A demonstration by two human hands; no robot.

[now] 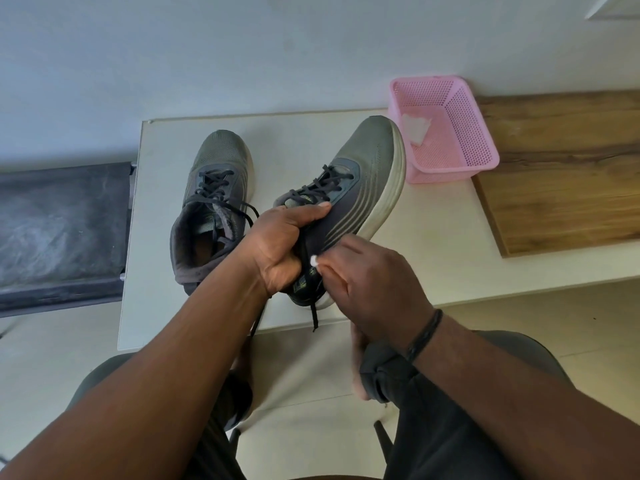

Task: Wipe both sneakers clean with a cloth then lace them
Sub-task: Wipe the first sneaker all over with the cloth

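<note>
Holding the right-hand sneaker point(360, 188) tilted on its side over the tabletop point(433, 244), the left hand point(280, 247) has its fingers closed around the collar. The right hand point(374, 285) pinches something small and white, likely a cloth, against the heel, so wiping seems under way. The other sneaker point(211, 199) rests upright on the tabletop. Both look partly laced, ends loose; lacing seems left to finish.

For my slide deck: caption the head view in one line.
Left hand grips the tilted sneaker while right hand wipes its side; second sneaker waits on the table.
</note>
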